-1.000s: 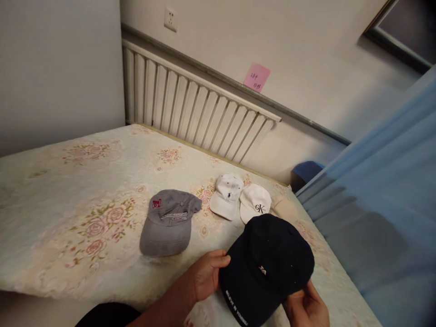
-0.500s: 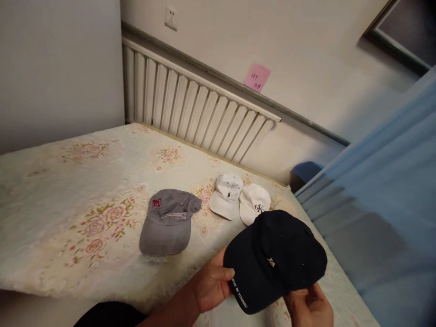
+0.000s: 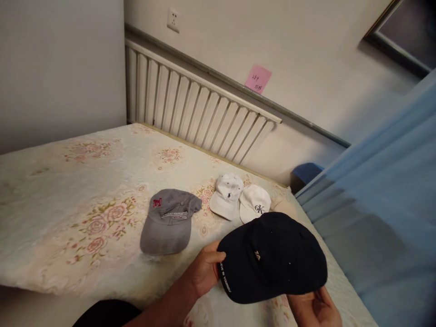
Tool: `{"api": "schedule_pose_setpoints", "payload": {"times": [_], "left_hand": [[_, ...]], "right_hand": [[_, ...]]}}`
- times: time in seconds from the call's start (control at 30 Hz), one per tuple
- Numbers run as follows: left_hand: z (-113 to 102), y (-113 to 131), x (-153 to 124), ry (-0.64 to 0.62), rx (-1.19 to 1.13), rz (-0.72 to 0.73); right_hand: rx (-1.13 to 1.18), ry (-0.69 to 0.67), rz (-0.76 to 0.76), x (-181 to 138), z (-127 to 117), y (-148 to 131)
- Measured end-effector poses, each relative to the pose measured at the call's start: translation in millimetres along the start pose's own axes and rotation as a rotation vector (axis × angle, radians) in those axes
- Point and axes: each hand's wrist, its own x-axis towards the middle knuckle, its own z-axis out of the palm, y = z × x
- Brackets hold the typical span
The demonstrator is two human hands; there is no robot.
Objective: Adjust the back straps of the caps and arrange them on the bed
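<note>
Both my hands hold a dark navy baseball cap (image 3: 279, 259) above the bed. My left hand (image 3: 206, 268) pinches the edge of its brim, thumb on top, beside small white lettering. At the back of the cap, my right hand (image 3: 315, 306) grips the lower rim, its fingertips partly hidden under the crown. A grey baseball cap (image 3: 167, 222) with a red patch lies on the bed to the left. Behind the navy cap sit a white cap with a small dark logo (image 3: 226, 197) and a white cap with black letters (image 3: 254, 202), side by side.
A flowered cover lies over the bed (image 3: 68, 190). Along its far edge runs a white radiator (image 3: 200, 109), with a pink note (image 3: 258, 79) on the wall above. A blue curtain (image 3: 384, 195) hangs at the right, and a dark blue bin-like object (image 3: 304, 175) stands by it.
The navy cap has turned, its brim swinging left and slightly up. My left hand moved left and up with the brim; my right hand shifted a little right. The other caps stayed put.
</note>
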Motion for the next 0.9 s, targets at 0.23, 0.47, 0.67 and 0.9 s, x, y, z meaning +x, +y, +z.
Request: {"api": "schedule_pose_setpoints", "payload": {"times": [0.23,0.47,0.67,0.9], "left_hand": [[-2,11,4,0.100,-0.028,0.085],[-8,15,8,0.177,-0.042,0.108],[-13,18,8,0.245,-0.034,0.105],[-17,24,8,0.241,0.014,0.052]], "right_hand": [[0.169,-0.001,0.233,24,-4,0],[0.109,-0.067,0.186,26,-6,3],[-0.020,-0.149,0.031,7,1,-4],[-0.204,-0.248,-0.190,-17,-4,-4]]}}
